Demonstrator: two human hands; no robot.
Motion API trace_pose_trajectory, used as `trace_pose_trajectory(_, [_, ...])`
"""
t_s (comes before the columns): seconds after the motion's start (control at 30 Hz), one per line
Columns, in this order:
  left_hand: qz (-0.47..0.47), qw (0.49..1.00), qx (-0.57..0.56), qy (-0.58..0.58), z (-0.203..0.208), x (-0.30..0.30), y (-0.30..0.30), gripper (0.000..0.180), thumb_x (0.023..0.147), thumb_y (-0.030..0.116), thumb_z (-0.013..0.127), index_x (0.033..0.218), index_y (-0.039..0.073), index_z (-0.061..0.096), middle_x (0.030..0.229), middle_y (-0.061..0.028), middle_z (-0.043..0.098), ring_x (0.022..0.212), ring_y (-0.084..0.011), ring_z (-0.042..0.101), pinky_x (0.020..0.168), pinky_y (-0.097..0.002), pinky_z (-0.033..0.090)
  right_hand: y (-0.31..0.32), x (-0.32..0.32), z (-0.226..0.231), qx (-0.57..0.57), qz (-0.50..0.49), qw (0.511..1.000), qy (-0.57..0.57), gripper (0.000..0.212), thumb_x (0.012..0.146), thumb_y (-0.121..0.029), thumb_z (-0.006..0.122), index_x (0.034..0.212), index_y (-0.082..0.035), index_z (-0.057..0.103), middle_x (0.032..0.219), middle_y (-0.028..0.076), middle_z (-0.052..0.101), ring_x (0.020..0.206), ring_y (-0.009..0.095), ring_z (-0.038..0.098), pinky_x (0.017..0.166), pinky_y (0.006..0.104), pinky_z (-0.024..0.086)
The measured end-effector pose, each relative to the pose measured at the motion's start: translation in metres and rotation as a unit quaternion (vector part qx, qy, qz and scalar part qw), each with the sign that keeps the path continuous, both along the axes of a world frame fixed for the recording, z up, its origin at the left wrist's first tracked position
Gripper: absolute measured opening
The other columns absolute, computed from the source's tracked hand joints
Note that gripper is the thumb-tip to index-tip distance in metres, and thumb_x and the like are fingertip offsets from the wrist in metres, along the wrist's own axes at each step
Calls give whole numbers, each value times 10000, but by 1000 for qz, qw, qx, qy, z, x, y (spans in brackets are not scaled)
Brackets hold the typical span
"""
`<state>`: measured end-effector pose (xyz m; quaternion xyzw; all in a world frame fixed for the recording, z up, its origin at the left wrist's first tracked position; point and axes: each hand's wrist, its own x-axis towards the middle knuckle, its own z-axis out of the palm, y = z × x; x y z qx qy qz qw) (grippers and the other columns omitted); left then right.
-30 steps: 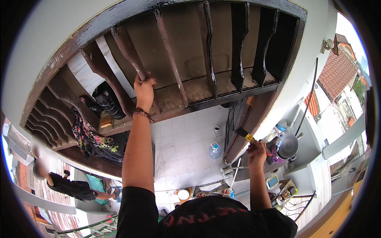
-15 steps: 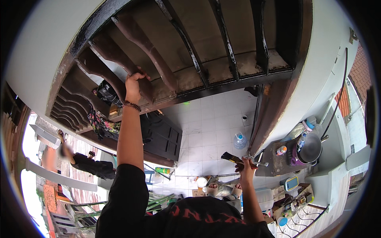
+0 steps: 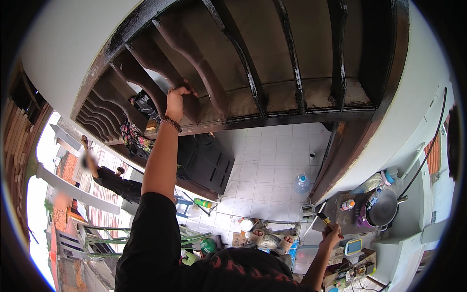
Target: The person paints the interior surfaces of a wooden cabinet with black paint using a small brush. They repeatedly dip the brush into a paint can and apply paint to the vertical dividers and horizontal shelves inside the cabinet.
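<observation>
Overhead runs a wooden window grille with wavy vertical slats. My left hand [image 3: 178,101] is wrapped around the lower part of a dull brown slat [image 3: 154,61]; a beaded bracelet circles that wrist. Slats further right, such as a glossy black slat [image 3: 238,51], look wet with dark coating, as does the black lower rail [image 3: 301,117] beneath them. Low at the right, my right hand [image 3: 332,235] is closed on a paintbrush [image 3: 325,220], its dark bristles pointing up and left. The brush is well away from the grille. Its handle is mostly hidden in my fingers.
Beside my right hand stands a table [image 3: 335,200] with a dark wok [image 3: 382,207] and an orange-white bottle [image 3: 347,204]. A water jug [image 3: 301,183] sits on the tiled floor [image 3: 258,180]. Floral cloth [image 3: 136,138] hangs on the grille. Another person [image 3: 112,182] is at left.
My right hand has moved right and lower with the paintbrush, away from the doorway. The left hand keeps its hold on the same slat. The whole view has shifted slightly.
</observation>
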<state>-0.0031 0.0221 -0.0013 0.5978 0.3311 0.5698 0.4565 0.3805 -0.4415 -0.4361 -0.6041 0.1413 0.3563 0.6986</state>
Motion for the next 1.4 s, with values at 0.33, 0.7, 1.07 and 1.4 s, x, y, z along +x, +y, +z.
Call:
trace_pose_trajectory(0.33, [51,998,-36,9,0,-4,-9,320,730,4,508,1047,-12,552,812,-153,604,734,-307,640,697,-424,530,80,-25,93,79,106,990,-58,231,911,-273,650,965,-78,538,787,59,612,599,125,574,471,248,431])
trace_pose_trajectory(0.7, [66,997,-34,20,-4,-7,-3,306,778,1,506,1072,-37,578,842,-159,637,762,-285,652,732,-404,544,61,-56,95,63,167,983,-47,228,885,-217,690,962,-59,545,786,93,634,592,150,604,485,274,479])
trace_pose_trajectory(1.07, [91,993,-40,59,-10,-9,5,268,771,80,559,1006,-34,622,796,-133,670,810,-256,658,778,-365,510,36,-12,123,56,91,988,-111,261,906,-269,654,1012,-49,559,786,71,613,609,135,588,505,268,459])
trace_pose_trajectory(1.4, [75,996,-38,-29,-7,-3,-19,160,722,126,566,849,34,596,760,-112,583,719,-282,601,683,-394,498,17,-47,126,60,93,992,-69,275,905,-286,667,1016,-66,545,831,71,609,638,143,578,545,279,448])
